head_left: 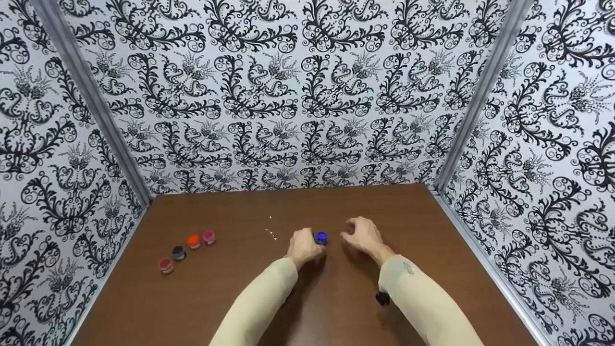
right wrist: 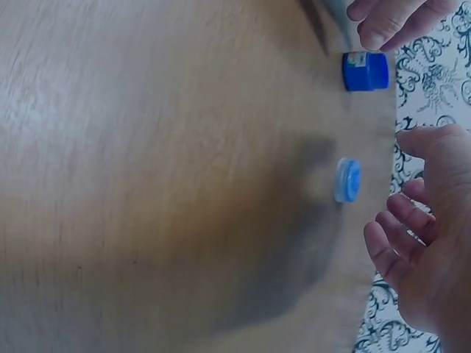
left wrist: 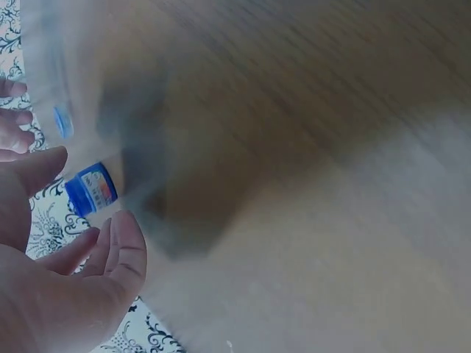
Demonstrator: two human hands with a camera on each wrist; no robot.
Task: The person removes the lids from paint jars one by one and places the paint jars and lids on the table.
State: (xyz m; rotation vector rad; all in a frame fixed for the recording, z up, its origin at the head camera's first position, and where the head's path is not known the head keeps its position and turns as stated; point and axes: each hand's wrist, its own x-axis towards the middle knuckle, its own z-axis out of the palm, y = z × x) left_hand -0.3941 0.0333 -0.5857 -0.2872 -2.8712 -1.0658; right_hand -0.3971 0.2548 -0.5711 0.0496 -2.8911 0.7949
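A small blue paint jar point(head_left: 321, 238) without its lid stands on the table; a printed label shows on its side in the left wrist view. My left hand point(head_left: 303, 247) is right beside it, with relaxed fingers and thumb around the jar point(left wrist: 92, 189) and a gap visible there. Lying on the table to the right is a blue lid with a clear rim point(right wrist: 348, 180), mostly hidden by my right hand point(head_left: 366, 235) in the head view. That hand hovers around the lid, its thumb and loosely bent fingers spread apart with nothing held.
On the left of the brown table point(head_left: 230, 298) are several closed jars: red point(head_left: 166, 265), black point(head_left: 178, 253), orange point(head_left: 193, 241) and pink point(head_left: 208, 237). Small bright specks point(head_left: 272, 234) lie left of my left hand. Patterned walls point(head_left: 298, 96) enclose the back and sides.
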